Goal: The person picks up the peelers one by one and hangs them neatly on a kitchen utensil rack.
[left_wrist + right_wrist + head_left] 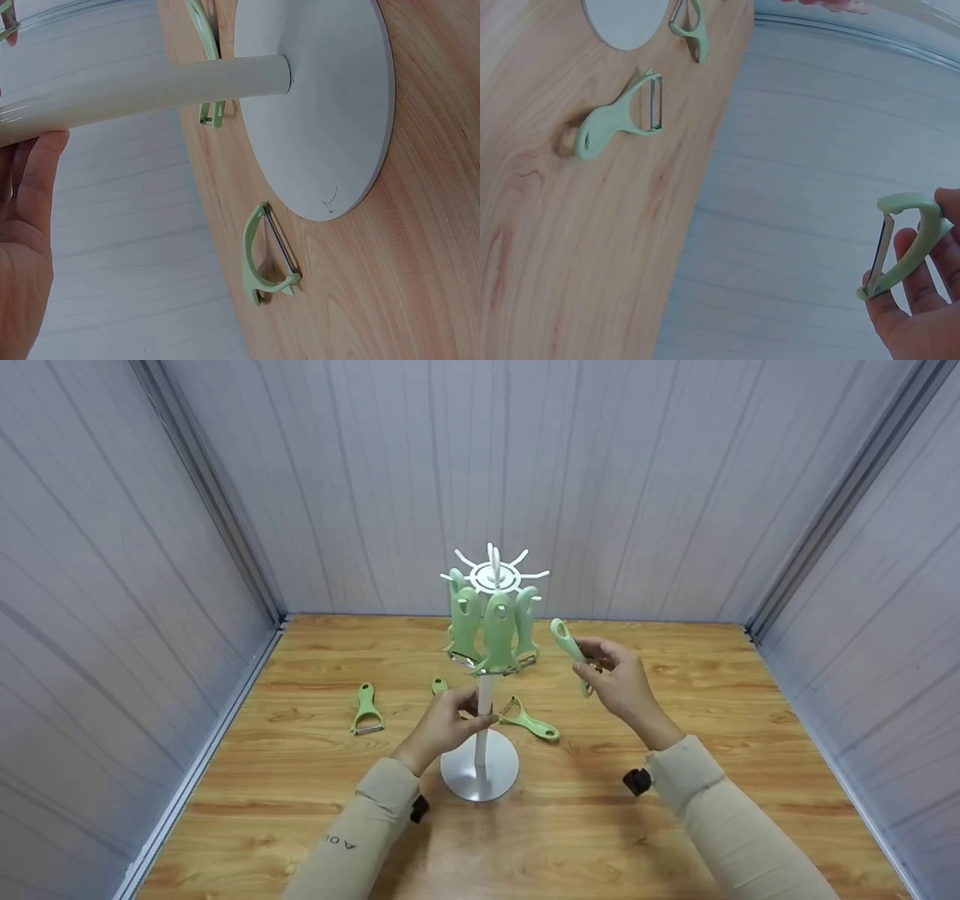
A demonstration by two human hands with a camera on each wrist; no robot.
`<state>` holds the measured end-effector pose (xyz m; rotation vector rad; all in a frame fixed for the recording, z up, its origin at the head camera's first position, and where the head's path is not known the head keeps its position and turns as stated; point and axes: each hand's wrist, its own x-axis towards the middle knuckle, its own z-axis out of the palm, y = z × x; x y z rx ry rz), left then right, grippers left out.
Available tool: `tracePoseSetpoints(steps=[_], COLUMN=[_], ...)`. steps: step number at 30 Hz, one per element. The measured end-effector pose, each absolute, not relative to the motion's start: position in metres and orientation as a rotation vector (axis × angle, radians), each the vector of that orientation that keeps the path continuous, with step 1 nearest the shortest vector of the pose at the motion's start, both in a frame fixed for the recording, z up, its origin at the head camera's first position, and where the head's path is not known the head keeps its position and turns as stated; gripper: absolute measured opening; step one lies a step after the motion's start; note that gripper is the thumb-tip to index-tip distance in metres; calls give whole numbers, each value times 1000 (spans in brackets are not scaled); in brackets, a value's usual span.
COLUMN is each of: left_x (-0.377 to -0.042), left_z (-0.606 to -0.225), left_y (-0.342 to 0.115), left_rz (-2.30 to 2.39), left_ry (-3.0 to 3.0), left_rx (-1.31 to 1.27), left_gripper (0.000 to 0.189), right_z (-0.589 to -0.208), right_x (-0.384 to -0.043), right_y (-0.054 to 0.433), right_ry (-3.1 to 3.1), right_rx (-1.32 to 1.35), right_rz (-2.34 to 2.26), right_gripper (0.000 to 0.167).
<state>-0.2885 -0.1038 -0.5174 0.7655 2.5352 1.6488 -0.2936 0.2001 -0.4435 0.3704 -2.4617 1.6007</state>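
The right hand [616, 681] is pinching one green peeler [572, 648] between its thumb and fingers, close to the blade end. So this peeler is sitting right in that hand, and the right hand is the nearer one to it; the left hand [448, 725] is not touching it. The peeler's long side is slanting: the handle with the hole is sticking up past the fingertips and leaning to the left of the right hand, toward the white stand, and the blade end is pointing down by the fingers. A gap is showing between the peeler and the stand, so they are not touching. The hook wheel [495, 578] is standing up and to the left of the right hand, and that slant, with the hole on the side toward the hooks, seems to be mattering most. Below the hook wheel, the left hand is wrapping its thumb and fingers around the white pole [485, 697]. Just above the left hand, a bunch of green peelers [499, 637] is hanging. Under it, the round base [501, 780] is resting on the table [585, 840]. Another peeler [536, 726] is lying to the left of the right hand and lower down.
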Motion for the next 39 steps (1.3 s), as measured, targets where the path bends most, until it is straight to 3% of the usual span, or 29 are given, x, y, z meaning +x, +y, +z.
tracePoseSetpoints(steps=[39], left_x=[-289], left_z=[-517], left_y=[-103], left_rz=[1669], left_ry=[2520], left_rx=[795], left_gripper=[16], right_z=[-372], right_x=[-278], right_y=[184], right_ry=[-2200], right_rx=[531], right_rz=[1559], right_gripper=[33])
